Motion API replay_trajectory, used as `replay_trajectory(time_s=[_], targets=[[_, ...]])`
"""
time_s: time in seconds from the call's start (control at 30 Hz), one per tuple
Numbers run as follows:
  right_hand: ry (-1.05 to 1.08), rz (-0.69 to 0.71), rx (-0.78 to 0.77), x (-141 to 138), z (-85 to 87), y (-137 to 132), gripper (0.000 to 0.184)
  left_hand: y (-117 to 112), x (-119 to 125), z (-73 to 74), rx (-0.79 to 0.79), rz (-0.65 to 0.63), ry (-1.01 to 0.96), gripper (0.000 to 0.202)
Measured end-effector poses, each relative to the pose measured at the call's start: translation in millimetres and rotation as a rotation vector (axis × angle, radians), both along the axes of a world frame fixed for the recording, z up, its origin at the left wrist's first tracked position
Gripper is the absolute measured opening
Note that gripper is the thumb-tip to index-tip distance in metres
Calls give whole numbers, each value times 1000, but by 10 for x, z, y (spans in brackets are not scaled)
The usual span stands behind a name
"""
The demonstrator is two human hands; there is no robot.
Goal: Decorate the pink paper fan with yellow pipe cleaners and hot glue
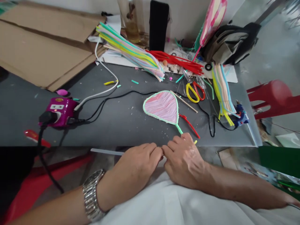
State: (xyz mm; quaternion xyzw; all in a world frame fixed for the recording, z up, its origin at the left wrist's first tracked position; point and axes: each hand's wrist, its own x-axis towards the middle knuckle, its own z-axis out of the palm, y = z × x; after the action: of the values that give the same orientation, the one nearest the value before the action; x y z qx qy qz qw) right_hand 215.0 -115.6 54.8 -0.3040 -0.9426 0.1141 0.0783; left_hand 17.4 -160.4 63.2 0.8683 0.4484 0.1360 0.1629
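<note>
My left hand, with a metal watch on its wrist, is curled closed at the table's front edge. A pale thin stick juts out leftward from under it. My right hand is also curled closed, its fingertips meeting those of the left. Whatever it pinches is hidden. Just above its knuckles ends the green handle of a pink heart-shaped fan with a mint rim, lying flat on the grey table. A red strip lies beside that handle.
A purple power strip with black and white cables sits at left. Yellow and red scissors, a blue glue gun, bundles of coloured straws, cardboard and a bag crowd the back. A red stool stands at right.
</note>
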Motion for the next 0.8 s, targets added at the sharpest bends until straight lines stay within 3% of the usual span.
replay_trajectory(time_s=[0.17, 0.27, 0.43, 0.5, 0.57, 0.63, 0.7, 0.73, 0.8], targets=[[1, -7, -1, 13, 1, -3, 10, -14, 32, -45, -56, 5, -53, 18], [40, -20, 17, 61, 74, 87, 9, 63, 0, -152, -135, 123, -174, 20], [504, -126, 273, 299, 85, 170, 26, 244, -42, -236, -589, 397, -598, 24], [585, -177, 238, 343, -13, 148, 21, 281, -9, -224, -737, 433, -744, 26], [642, -297, -98, 318, -133, 125, 15, 298, 45, -199, -825, 431, -818, 26], [759, -404, -637, 245, -237, 120, 14, 304, 98, -174, -855, 410, -833, 26], [906, -446, -1085, 160, -306, 133, 25, 303, 137, -163, -846, 404, -818, 25], [971, -457, -1219, 120, -327, 140, 30, 299, 149, -165, -834, 406, -805, 24], [1049, -486, -1333, 55, -345, 148, 35, 284, 159, -186, -802, 420, -783, 22]])
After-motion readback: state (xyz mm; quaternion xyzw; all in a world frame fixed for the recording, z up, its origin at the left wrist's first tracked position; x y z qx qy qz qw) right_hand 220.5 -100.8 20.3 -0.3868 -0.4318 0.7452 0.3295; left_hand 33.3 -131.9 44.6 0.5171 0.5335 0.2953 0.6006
